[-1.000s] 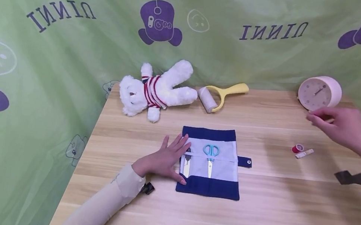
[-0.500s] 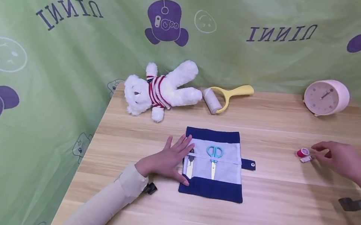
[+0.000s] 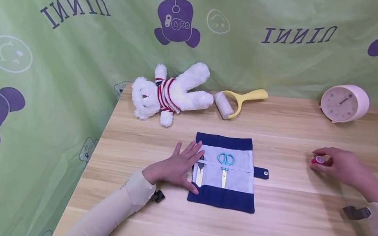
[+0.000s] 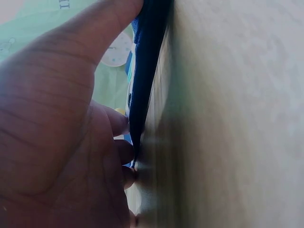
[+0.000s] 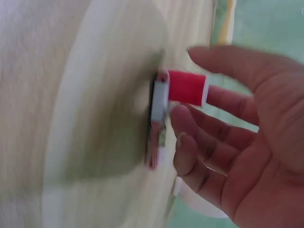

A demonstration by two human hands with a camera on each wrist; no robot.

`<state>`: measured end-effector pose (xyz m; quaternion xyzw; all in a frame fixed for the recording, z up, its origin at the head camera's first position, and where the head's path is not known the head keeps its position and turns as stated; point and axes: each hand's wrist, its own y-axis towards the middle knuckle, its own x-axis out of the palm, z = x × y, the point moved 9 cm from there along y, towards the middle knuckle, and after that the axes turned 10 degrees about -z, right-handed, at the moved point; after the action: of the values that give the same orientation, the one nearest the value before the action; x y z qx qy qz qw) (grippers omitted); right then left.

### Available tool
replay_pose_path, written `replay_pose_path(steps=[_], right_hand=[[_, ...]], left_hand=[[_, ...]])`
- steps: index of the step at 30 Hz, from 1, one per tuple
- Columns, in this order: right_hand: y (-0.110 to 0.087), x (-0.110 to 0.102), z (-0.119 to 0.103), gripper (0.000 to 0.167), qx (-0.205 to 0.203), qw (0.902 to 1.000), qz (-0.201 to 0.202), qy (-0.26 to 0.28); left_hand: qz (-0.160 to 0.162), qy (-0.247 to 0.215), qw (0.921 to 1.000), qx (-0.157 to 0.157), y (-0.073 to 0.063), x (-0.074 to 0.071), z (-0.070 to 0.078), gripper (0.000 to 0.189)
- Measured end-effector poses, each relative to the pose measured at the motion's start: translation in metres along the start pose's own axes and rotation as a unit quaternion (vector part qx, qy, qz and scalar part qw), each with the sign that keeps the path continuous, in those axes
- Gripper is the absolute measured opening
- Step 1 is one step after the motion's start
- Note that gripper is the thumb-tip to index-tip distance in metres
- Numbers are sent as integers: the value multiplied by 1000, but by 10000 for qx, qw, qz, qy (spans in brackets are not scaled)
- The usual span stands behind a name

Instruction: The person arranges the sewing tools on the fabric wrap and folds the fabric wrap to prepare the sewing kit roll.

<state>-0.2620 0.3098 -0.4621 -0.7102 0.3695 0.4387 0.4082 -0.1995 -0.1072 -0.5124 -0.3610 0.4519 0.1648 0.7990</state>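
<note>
A navy cloth tool roll (image 3: 220,198) lies unfolded on the table. Blue-handled scissors (image 3: 226,160) and a dark-topped, slim tool (image 3: 200,166) sit behind its strap. My left hand (image 3: 177,167) rests on the roll's left edge, fingers spread; in the left wrist view, thumb and fingertips lie along the navy edge (image 4: 151,57). At the right, my right hand (image 3: 346,167) is around a red thread spool (image 5: 186,87), thumb above and fingers below, with gaps showing. Beside the spool, a small pale, narrow piece (image 5: 158,111) lies on the wood, hidden in the head view.
Along the back of the table (image 3: 277,231) are a white teddy bear (image 3: 186,84) in a striped sweater, a yellow-handled lint roller (image 3: 253,96) and a pink clock (image 3: 339,104). A snap tab (image 3: 261,173) sticks out from the roll's right side. Green curtain (image 3: 232,56) hangs behind.
My right hand has come down from in front of the clock to the spool, then a little left around it. My left hand stays on the roll. The head view has shifted slightly.
</note>
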Motion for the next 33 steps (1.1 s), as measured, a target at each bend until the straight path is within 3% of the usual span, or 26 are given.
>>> replay_pose_path(steps=[4, 8, 10, 13, 16, 19, 22, 28, 31, 33], right_hand=[[2, -13, -6, 20, -321, 9958, 846, 109], [4, -45, -22, 21, -694, 9800, 1833, 357], [8, -62, -38, 23, -714, 9746, 2056, 534], [22, -77, -75, 21, -803, 9720, 2033, 857], [39, -72, -131, 21, -1563, 9661, 1805, 976], [52, -48, -192, 21, -2622, 9500, 1358, 1011], [61, -21, -236, 19, -3116, 9428, 731, 928], [82, 16, -271, 23, -2994, 9513, -318, 668], [86, 25, -279, 22, -3129, 9473, -420, 536], [86, 31, -283, 16, -3385, 9394, -357, 416]], left_hand=[[-14, -21, 10000, 5, -1, -1, 1, 132], [21, -39, 10000, 23, -3, -1, -1, 131], [43, -62, 10000, 36, -4, -2, -2, 130], [62, -82, 9999, 36, -6, -2, -4, 130], [69, -76, 9999, 19, -6, -3, -4, 130], [73, -110, 9999, 83, -4, -3, -3, 129], [80, -155, 9997, 177, 1, -3, 0, 128], [0, -82, 9999, 65, 5, -1, -2, 126], [3, -89, 10000, 29, 1, -2, -1, 126], [-2, -126, 9999, 51, -1, -1, 0, 126]])
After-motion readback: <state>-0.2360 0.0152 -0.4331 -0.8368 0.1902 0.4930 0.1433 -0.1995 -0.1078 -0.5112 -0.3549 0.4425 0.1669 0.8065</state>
